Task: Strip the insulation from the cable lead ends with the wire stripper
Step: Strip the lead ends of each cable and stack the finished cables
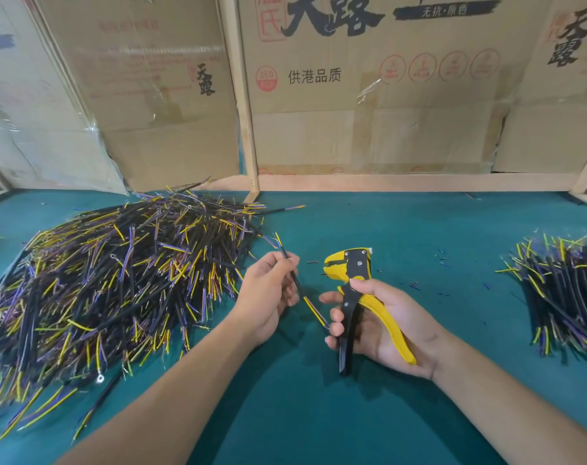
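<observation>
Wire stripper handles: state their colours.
One handle yellow, the other black, on the wire stripper held in the right hand; head view.

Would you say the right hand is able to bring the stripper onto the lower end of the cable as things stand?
Probably yes: the right hand grips the wire stripper, and the cable pinched by the left hand hangs beside it with nothing between.

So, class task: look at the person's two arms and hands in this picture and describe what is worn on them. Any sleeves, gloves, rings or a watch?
Both forearms are bare up to the bottom edge of the picture, so no sleeve shows. The left hand and right hand wear no gloves. No ring, watch or wristband is visible on either. A small dark smudge sits near the right wrist; what it is cannot be told.
</observation>
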A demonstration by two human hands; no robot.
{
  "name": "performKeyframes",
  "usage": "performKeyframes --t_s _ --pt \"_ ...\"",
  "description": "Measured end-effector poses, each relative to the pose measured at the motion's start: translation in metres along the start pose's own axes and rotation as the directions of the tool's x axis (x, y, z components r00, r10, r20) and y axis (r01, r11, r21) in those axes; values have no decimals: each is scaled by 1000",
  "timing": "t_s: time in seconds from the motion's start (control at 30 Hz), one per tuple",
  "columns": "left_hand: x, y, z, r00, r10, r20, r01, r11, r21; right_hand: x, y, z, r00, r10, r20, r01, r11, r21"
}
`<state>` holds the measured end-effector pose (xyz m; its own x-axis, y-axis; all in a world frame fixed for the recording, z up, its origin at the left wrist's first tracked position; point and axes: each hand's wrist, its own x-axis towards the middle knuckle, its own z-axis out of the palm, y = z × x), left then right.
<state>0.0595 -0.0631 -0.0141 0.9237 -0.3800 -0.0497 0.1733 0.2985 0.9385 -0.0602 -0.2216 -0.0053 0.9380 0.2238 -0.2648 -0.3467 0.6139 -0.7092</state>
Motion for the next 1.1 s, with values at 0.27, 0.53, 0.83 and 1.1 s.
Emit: performKeyframes --t_s 0.27,0.53,0.83,1.1 --pt "-2 -3 4 998 51 45 -57 990 129 1 0 0 1000 12 7 -12 1000 -8" --pt "-4 -2 8 991 82 106 -104 969 223 4 1 0 1000 17 23 -17 1000 -18" --pt "-1 -3 4 989 60 137 -86 977 195 3 -2 1 999 34 25 -34 999 3" --pt "-1 -4 3 989 43 142 -72 976 204 3 -3 1 999 44 25 -44 999 -7"
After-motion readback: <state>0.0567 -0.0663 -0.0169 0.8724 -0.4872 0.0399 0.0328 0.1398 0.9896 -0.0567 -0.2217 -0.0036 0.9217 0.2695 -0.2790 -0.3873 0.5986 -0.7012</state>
